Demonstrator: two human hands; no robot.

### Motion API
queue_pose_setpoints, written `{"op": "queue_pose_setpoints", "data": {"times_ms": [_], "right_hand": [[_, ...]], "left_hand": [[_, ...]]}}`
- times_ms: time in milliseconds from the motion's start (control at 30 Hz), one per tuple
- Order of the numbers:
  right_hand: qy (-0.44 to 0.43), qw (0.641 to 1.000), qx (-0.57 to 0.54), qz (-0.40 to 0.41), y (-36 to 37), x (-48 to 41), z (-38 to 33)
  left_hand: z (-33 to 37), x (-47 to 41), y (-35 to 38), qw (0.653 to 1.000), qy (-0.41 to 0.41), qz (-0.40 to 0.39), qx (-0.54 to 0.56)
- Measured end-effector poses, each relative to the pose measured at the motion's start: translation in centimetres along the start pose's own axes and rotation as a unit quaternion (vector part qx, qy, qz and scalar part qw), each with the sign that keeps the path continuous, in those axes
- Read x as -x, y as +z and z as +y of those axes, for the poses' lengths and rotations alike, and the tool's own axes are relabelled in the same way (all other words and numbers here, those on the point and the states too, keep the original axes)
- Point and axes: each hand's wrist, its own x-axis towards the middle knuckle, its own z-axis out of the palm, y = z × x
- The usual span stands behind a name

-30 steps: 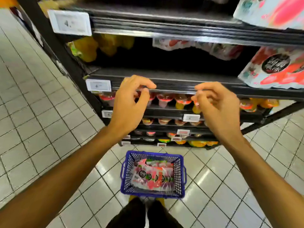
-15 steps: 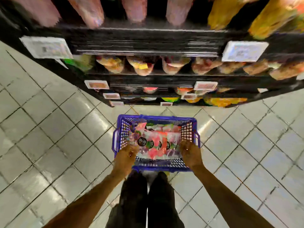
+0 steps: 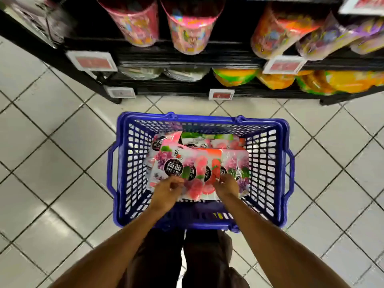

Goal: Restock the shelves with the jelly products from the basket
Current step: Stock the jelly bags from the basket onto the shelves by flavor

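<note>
1. Where both hands reach down, the jelly packs [image 3: 199, 161] lie in an overlapping fan inside the basket. They are pink and red pouches with round black labels, just ahead of the fingertips and partly under them.
2. The left hand [image 3: 168, 190] has its thumb and curled fingers closed on the near edge of the jelly packs, at the grape-printed pouch on the fan's left.
3. The right hand [image 3: 227, 186] is just beside the left hand, with a pink pouch showing between them. Its fingers curl over the near edge of the pouches on the fan's right.
4. The blue basket [image 3: 133, 163] walls in both hands, and its near rim passes under the forearms.
5. The pale tiled floor [image 3: 52, 146] carries the basket and spreads out to either side of the hands. Dark trouser legs [image 3: 182, 265] show behind the wrists.
6. Ahead of the hands, past the basket's far rim, black shelves [image 3: 187, 57] hold pink tubs [image 3: 137, 23] and orange bags [image 3: 276, 81]. Price labels [image 3: 92, 61] are clipped along the front edges.
</note>
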Motion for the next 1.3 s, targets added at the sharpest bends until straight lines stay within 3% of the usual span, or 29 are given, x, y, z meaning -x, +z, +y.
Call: {"op": "queue_pose_setpoints", "data": {"times_ms": [67, 167, 400, 533, 667, 800, 900, 1000, 1067, 1133, 1200, 1300], "right_hand": [[-0.009, 1.000, -0.014, 0.010, 1.3, -0.9, 0.8], [-0.006, 1.000, -0.024, 0.019, 2.5, -1.9, 2.4], [0.032, 0.988, -0.135, -0.066, 3.4, -3.3, 4.6], [0.015, 0.986, -0.165, 0.016, 2.5, -2.2, 4.9], [-0.012, 0.935, -0.350, 0.044, 0.3, 0.6, 4.4], [-0.006, 0.885, -0.463, -0.049, -0.7, 2.5, 3.8], [0.017, 0.898, -0.414, -0.148, 0.1, 3.2, 3.2], [-0.019, 0.931, -0.321, -0.173, 0.9, 2.9, 2.7], [-0.047, 0.949, -0.287, -0.122, 1.3, 2.1, 2.2], [-0.028, 0.962, -0.270, -0.019, 0.9, 0.3, 1.9], [0.009, 0.978, -0.198, 0.059, -0.2, -2.0, 2.1], [0.024, 0.985, -0.134, 0.103, -2.0, -5.5, 3.1]], "left_hand": [[-0.2, -0.8, 1.7, 0.999, 0.019, -0.031, -0.014], [-0.6, -1.4, 3.5, 0.999, 0.044, -0.003, -0.022], [-2.2, -1.8, 3.2, 0.997, -0.017, 0.070, 0.012], [-1.5, -1.5, 2.4, 0.992, -0.047, 0.089, 0.081], [-0.1, -0.3, 2.0, 0.983, -0.086, 0.045, 0.159], [1.2, 1.1, 2.0, 0.963, -0.092, -0.057, 0.245], [1.3, 1.8, 1.9, 0.934, -0.115, -0.079, 0.330], [1.0, 1.9, 2.2, 0.936, -0.156, -0.020, 0.315], [0.9, 1.6, 2.2, 0.938, -0.175, 0.038, 0.297], [0.8, 0.7, 1.6, 0.945, -0.181, 0.078, 0.261], [0.7, -0.5, 0.6, 0.958, -0.170, 0.078, 0.216], [0.4, -2.6, -0.7, 0.973, -0.150, 0.067, 0.163]]}}
